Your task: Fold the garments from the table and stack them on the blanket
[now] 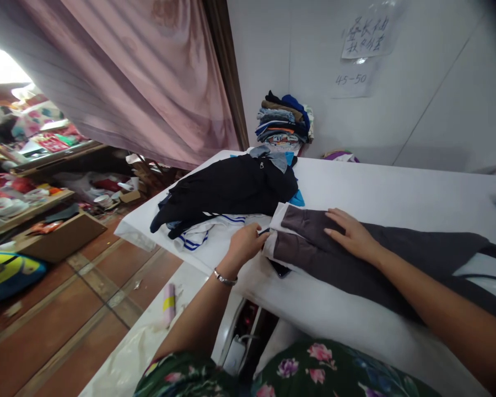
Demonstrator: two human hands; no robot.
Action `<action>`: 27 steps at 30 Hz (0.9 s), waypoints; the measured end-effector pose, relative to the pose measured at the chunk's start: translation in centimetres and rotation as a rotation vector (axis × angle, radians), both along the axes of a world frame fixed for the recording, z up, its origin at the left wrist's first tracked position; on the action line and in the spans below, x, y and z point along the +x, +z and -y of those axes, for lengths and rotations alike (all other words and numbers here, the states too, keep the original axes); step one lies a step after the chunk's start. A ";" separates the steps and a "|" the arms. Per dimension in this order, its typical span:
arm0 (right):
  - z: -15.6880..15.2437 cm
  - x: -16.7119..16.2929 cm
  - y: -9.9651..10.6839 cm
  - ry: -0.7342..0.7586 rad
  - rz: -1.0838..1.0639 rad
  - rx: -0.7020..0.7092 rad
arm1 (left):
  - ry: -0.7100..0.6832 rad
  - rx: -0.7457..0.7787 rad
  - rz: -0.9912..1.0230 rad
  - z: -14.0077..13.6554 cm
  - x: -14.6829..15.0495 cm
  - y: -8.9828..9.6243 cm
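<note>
Dark grey trousers lie stretched lengthwise across a white table. Their left end has a pale band. At that end, my left hand is closed, with thumb and forefinger pinched at the edge of the cloth. My right hand rests flat on the trousers with its fingers spread. A dark, flat, shiny object shows partly from beneath the pale end; the rest of it is covered. Just beyond my left hand is a heap of clothes with a black garment on top.
A tall stack of folded clothes stands at the back by the wall. White cloth with blue stripes shows under the heap. A pink curtain hangs at the left. Cardboard boxes and clutter stand on the tiled floor.
</note>
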State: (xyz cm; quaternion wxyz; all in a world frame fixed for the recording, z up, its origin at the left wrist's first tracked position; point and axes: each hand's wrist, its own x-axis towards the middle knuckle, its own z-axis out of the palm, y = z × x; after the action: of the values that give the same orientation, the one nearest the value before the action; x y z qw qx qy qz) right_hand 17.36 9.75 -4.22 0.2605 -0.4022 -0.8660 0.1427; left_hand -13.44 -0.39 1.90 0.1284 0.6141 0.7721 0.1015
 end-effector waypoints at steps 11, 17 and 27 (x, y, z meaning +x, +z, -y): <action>6.9 -1.2 -0.7 0.137 0.191 -0.070 | -0.001 0.045 0.031 -2.1 2.2 -1.5; 9.0 -2.2 -1.1 0.199 0.314 -0.083 | -0.352 0.315 -0.029 -1.9 8.0 -1.3; 14.3 5.3 -1.4 0.054 0.183 -0.111 | -0.518 0.191 -0.341 -3.0 10.2 -5.1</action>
State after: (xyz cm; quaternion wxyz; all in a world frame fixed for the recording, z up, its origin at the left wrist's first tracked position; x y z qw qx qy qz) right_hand 22.68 -4.54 -5.61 0.1539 -0.4040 -0.8874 0.1602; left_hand -3.21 2.65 -3.16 -0.0392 0.8076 0.5875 0.0331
